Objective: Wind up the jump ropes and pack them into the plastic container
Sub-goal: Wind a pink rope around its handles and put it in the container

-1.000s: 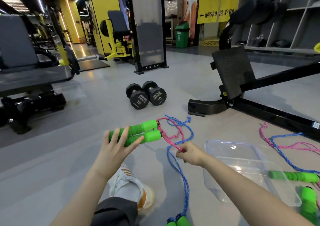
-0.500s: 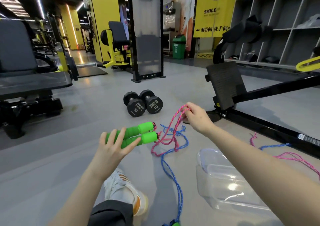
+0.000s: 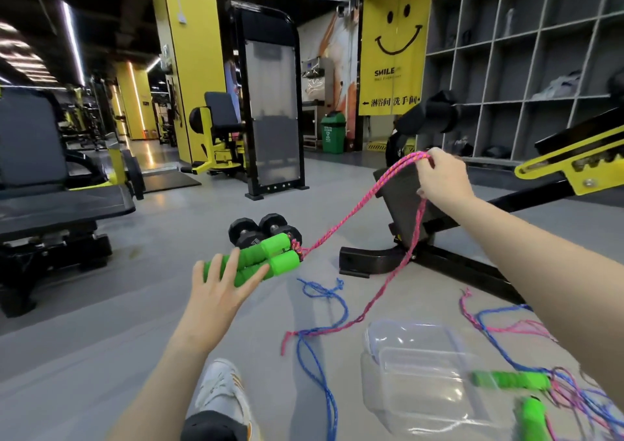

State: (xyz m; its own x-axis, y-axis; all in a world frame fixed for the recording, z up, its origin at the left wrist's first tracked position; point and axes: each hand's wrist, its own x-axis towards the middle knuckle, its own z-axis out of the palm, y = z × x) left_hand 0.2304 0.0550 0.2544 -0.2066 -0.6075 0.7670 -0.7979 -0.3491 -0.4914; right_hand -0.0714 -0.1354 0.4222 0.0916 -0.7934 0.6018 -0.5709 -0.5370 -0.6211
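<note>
Gym floor [image 3: 101, 356], grey, carries every item. I record the left hand [image 3: 216, 300] clasped round two green foam handles [image 3: 266, 261], kept side by side off the floor, in my judgement as a core for winding. The right hand [image 3: 442, 184] pinches the doubled pink rope [image 3: 354, 217] and holds it high so the strands run taut to the handle ends; its slack tail drops to the floor across a blue rope [image 3: 317, 356]. The clear plastic container [image 3: 422, 373] lies open beside the right forearm; another green handle [image 3: 510, 380] shows at its edge, blurred, whether inside I cannot tell.
</note>
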